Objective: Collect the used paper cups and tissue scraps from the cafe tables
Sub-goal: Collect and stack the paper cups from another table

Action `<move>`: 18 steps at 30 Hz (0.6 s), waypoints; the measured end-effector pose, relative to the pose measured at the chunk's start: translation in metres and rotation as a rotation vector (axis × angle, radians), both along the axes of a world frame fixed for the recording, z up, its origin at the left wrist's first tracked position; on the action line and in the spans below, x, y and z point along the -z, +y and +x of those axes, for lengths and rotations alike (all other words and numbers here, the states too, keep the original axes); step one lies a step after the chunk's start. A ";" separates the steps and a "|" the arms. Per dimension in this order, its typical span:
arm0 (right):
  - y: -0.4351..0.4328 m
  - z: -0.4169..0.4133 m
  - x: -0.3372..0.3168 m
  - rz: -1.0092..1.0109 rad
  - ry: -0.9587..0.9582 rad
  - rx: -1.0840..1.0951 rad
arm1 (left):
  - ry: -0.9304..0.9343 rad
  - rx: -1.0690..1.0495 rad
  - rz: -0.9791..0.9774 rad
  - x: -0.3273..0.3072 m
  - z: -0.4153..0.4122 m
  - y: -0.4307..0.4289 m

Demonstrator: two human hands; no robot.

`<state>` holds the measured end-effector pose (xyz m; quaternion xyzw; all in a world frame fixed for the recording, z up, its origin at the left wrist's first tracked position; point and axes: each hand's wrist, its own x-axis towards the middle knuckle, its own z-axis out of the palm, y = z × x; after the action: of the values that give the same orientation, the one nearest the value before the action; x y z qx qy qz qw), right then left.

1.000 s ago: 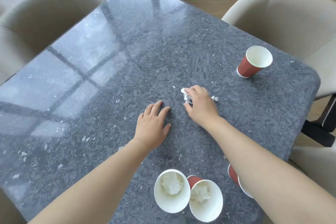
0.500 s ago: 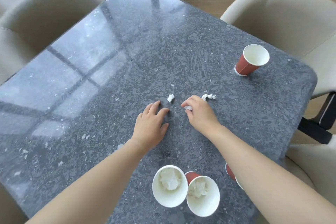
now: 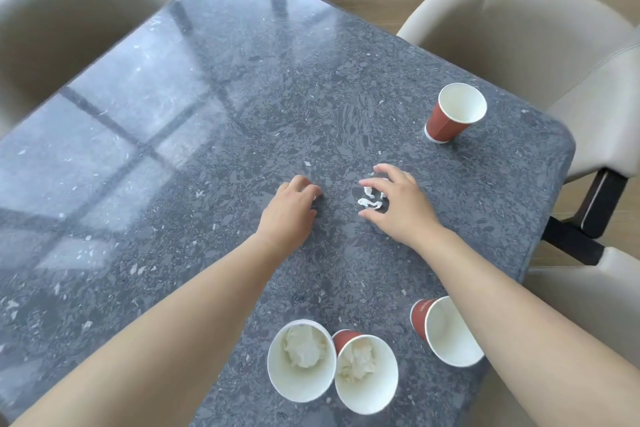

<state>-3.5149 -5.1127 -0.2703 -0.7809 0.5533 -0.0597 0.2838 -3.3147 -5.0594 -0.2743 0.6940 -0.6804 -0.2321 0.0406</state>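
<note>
We look down on a few small white twisted tissue scraps [image 3: 370, 199] lying on the speckled dark grey stone table [image 3: 214, 121], a little right of its middle. The lowest scrap is a thin strip whose long axis runs roughly left to right in the view; the bits above it are too small to read for direction.

The right hand [image 3: 403, 206] arches over them palm down. Its fingers are spread wide like a claw, with the thumb on the near side of the scraps and the index finger on the far side, not closed on them. The left hand [image 3: 289, 210] sits just beside it to the left, knuckles up and fingers curled down to the tabletop. A sliver of white shows at its fingertips, but we cannot tell whether it holds anything. Both bare forearms reach in from the near edge.

Four red paper cups with white insides stand upright (the wide lens makes them look splayed). The far cup [image 3: 453, 114] stands near the right edge. Two near cups, the left near cup [image 3: 301, 360] and the middle near cup [image 3: 367, 374], touch at the rim, and each holds a crumpled white wad. The right near cup [image 3: 446, 331] is partly behind the right forearm. Beige padded chairs [image 3: 519, 45] ring the glossy table.
</note>
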 end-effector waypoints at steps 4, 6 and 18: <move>0.008 0.005 0.006 0.071 -0.019 -0.039 | 0.042 0.020 0.025 0.000 -0.003 0.006; 0.013 0.009 0.008 0.085 -0.034 -0.025 | 0.040 0.032 0.062 -0.002 -0.003 0.012; 0.060 0.019 -0.042 0.067 -0.077 -0.049 | 0.363 -0.131 -0.110 -0.070 -0.011 0.080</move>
<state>-3.4962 -5.0524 -0.2288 -0.7813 0.5245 -0.0640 0.3323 -3.3262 -4.9799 -0.2045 0.6805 -0.6268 -0.3124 0.2155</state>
